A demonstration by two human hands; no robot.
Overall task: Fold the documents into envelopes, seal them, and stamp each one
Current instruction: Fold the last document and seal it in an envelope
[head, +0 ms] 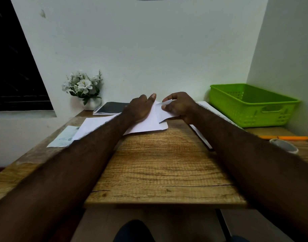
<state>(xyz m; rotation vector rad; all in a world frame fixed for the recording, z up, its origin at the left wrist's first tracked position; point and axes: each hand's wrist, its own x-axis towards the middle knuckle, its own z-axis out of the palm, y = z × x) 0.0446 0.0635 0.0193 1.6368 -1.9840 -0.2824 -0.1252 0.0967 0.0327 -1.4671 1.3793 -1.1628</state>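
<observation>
Envelope [146, 125], well back from the desk's [158, 165] near edge, under my flat left hand [139, 110]; right hand [180, 105] pinches folded document [167, 102].

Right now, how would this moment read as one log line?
left hand: presses envelope | right hand: pinches paper | envelope: flat on table

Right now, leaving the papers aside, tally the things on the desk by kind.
Basket: 1
Notebook: 1
Pen: 1
Tape roll: 1
Pot of flowers: 1
Total: 5
</observation>
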